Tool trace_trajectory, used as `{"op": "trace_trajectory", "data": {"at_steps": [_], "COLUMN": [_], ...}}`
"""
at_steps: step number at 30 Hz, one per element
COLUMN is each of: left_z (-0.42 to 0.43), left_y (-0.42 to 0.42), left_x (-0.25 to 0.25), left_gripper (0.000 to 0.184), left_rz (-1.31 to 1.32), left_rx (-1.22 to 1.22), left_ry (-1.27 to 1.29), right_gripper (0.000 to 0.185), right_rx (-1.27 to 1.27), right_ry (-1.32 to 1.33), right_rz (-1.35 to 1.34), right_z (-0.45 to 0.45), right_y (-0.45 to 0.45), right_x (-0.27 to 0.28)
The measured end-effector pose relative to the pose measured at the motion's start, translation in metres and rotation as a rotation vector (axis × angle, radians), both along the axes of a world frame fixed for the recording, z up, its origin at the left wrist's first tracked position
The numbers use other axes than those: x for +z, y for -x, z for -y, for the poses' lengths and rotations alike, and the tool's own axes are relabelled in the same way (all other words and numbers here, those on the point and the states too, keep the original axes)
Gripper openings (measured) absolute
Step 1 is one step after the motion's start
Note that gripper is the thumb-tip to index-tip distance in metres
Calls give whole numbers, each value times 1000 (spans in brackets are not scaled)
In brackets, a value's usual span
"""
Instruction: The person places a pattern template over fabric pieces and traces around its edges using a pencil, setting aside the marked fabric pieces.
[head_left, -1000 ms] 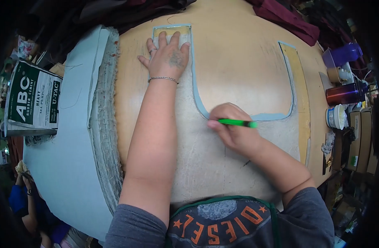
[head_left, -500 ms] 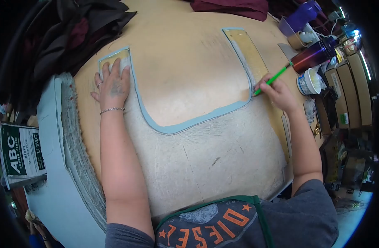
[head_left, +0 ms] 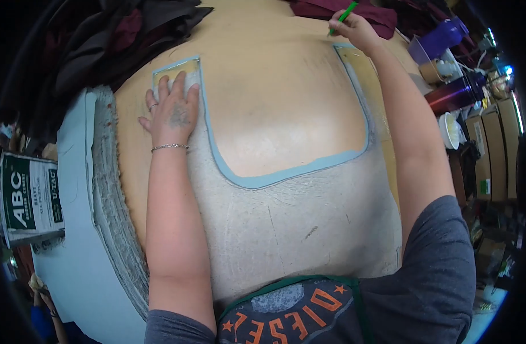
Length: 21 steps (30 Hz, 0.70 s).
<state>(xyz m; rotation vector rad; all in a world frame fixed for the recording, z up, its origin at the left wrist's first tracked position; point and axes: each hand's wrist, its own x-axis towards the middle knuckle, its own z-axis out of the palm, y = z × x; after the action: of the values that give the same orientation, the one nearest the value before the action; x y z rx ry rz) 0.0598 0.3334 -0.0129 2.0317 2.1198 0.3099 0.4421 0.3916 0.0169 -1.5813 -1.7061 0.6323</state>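
Spread flat, my left hand (head_left: pixel 173 112) presses on the upper left arm of a grey U-shaped template (head_left: pixel 286 223). Light blue material (head_left: pixel 291 174) shows as a narrow border along the template's inner edge. Yellow strips lie on both template arms. My right hand (head_left: pixel 355 30) grips a green pen (head_left: pixel 344 17) just beyond the top of the right arm, its tip pointing down toward the tan tabletop (head_left: pixel 274 103). Whether the tip touches the surface I cannot tell.
Stacked blue-grey sheets (head_left: pixel 96 229) lie at left with a rubber cement can (head_left: pixel 30 198). Dark and maroon cloth (head_left: pixel 119 51) is at the far left. A purple container (head_left: pixel 441 40), a tumbler (head_left: pixel 455 93) and cardboard boxes (head_left: pixel 492 152) stand right. Another person's arm (head_left: pixel 53 315) shows lower left.
My right hand has moved with the green pen from the inner curve, up the right arm, to beyond its top. My left hand stays on the template. The view has shifted.
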Motion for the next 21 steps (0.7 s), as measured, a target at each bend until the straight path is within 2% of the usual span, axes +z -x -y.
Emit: {"op": "trace_trajectory", "data": {"at_steps": [1, 2, 4, 7, 10, 14, 21], "left_z": [0, 0, 0, 0, 1, 0, 0], "left_y": [0, 1, 4, 7, 6, 5, 6], "left_x": [0, -1, -6, -10, -10, -9, -11], "left_gripper": [50, 50, 49, 48, 48, 49, 47], "left_rz": [0, -2, 28, 46, 70, 48, 91], "left_rx": [-4, -4, -18, -29, -44, -23, -36], "left_ry": [-4, -8, -51, -94, -113, -99, -107], "right_gripper": [14, 17, 22, 24, 22, 25, 25], "right_rx": [-32, -73, -145, -82, 38, -43, -74], "right_ry": [-178, -215, -274, -145, -136, -133, -326], "right_rz": [-74, -198, -460, -638, -619, -603, -353], "right_z": [-8, -14, 8, 28, 13, -4, -3], "right_y": [9, 18, 93, 183, 226, 247, 258], "right_x": [-6, -14, -17, -30, -49, -50, -60]}}
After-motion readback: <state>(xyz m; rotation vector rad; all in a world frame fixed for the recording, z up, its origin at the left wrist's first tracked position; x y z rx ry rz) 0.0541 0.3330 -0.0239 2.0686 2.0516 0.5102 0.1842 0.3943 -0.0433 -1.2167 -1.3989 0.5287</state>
